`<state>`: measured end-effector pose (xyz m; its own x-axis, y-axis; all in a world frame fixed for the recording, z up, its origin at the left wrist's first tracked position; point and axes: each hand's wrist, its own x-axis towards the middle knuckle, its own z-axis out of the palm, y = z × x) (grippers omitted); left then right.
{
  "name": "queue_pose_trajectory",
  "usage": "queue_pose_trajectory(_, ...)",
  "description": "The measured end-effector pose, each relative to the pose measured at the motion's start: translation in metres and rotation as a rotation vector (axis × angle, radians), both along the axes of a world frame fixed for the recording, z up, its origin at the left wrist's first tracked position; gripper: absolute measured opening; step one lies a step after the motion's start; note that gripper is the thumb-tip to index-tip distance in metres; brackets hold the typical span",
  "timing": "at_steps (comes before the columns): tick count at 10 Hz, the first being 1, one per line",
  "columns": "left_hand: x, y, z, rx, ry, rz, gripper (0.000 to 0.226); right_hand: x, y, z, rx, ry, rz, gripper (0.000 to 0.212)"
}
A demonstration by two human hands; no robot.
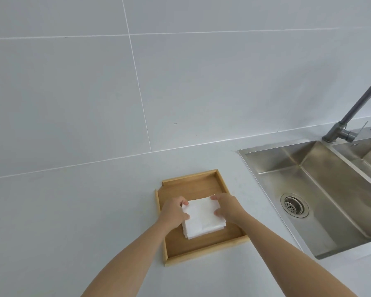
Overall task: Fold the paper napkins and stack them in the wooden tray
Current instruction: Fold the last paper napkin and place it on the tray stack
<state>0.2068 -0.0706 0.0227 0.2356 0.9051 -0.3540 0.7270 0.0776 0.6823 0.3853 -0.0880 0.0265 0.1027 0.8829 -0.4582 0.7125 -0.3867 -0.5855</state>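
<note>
I've got both hands on the napkins [202,219], a folded white stack sitting in the tray [193,183] on the counter [73,211]. Left hand [174,212] pinches the stack's left edge, thumb on top. Right hand [228,207] grips the right edge, fingers curled over the far corner. Stack lies slightly uneven. Sink [321,189] well to the right.

Pale grey countertop [73,221] — wooden tray [191,181] on it, steel sink [253,154] inset right.
</note>
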Motion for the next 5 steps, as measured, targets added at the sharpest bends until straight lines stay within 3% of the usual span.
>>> queue_pose_trajectory(5, -0.011, -0.005, 0.007, 0.197, 0.378, -0.173, 0.037, -0.002, -0.001, -0.004, 0.011, -0.219, 0.203, 0.042)
